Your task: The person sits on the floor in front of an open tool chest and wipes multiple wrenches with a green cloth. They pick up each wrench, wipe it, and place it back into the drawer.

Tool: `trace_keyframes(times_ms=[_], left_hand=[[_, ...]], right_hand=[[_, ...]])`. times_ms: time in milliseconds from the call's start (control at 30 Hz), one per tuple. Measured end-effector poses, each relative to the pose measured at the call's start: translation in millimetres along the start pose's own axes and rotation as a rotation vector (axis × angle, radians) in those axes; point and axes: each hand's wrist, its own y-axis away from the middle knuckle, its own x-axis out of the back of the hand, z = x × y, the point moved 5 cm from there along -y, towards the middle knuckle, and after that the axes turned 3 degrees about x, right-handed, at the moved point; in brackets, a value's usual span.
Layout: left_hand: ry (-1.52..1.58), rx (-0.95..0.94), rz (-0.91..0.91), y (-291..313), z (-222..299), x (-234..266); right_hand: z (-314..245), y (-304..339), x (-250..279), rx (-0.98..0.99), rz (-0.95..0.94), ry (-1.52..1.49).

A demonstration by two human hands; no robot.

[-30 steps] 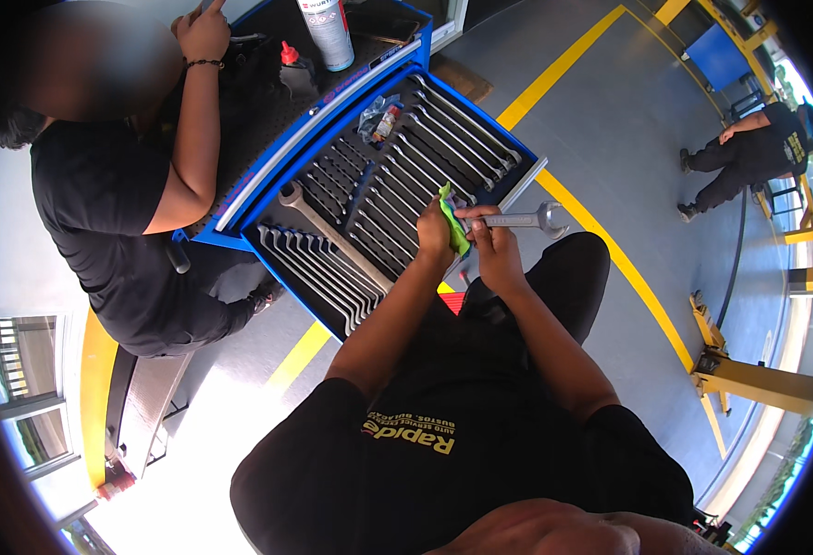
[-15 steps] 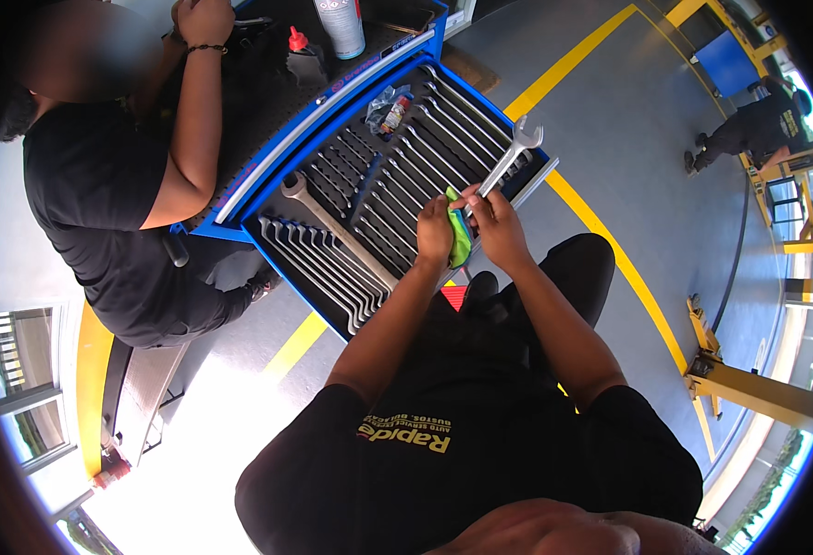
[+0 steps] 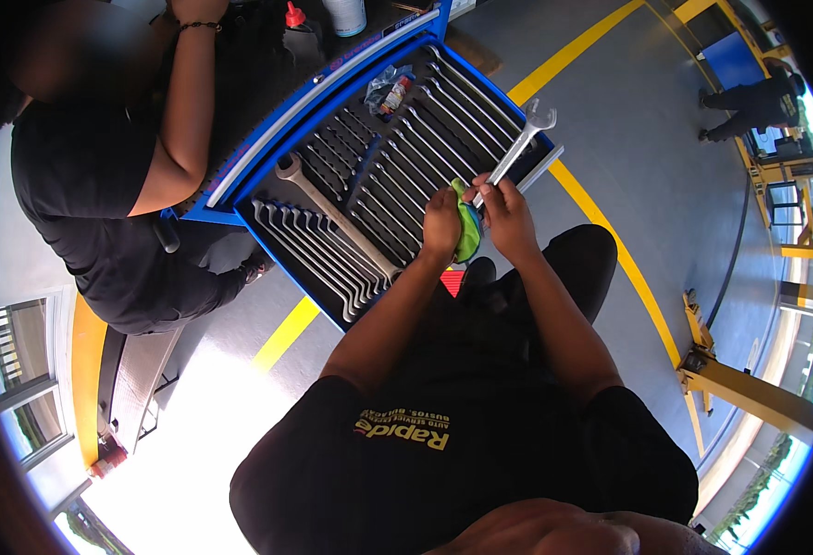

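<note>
My right hand [image 3: 510, 220] is closed on the shank of a large open-ended wrench [image 3: 517, 153], its jaw pointing up and away. My left hand [image 3: 441, 225] grips a bright green cloth [image 3: 467, 231], bunched against the wrench's lower part, which the hands and cloth hide. Both hands are over the near right side of an open blue drawer [image 3: 286, 273]. Rows of silver wrenches [image 3: 306, 264] lie in its black tray. One bigger, duller wrench [image 3: 337, 217] rests across the tray on top. A clear plastic bag with a small bottle [image 3: 390, 94] lies towards the drawer's back.
On the cabinet top stand a red-capped bottle [image 3: 297, 28] and a white can [image 3: 345, 17]. A co-worker [image 3: 82, 185] sits close on the left, arm by the cabinet. Another person [image 3: 749, 106] is far right. Yellow lift arms [image 3: 749, 398] and a yellow floor line [image 3: 633, 264] lie to the right.
Both hands have moved slightly right and the wrench's jaw has tipped further to the right. The drawer sits a little higher in view. The far person has shifted posture.
</note>
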Motion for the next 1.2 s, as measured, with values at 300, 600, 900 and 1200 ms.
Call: trace_keyframes(times_ms=[300, 600, 900, 1200], left_hand=[[0.132, -0.115, -0.091, 5.0, -26.8, -20.1], [-0.315, -0.167, -0.055, 11.3, -4.0, 19.1], [0.001, -0.025, -0.135, 2.5, -18.1, 27.9], [0.016, -0.011, -0.109, 7.0, -29.3, 17.6]], right_hand=[[-12.7, -6.7, -2.1, 0.131, 0.014, 0.119], [-4.9, -96.5, 16.4, 0.182, -0.091, 0.937], [20.9, -180.0, -22.0, 0.165, -0.295, 1.24], [38.1, -137.4, 14.1, 0.237, 0.093, 0.94]])
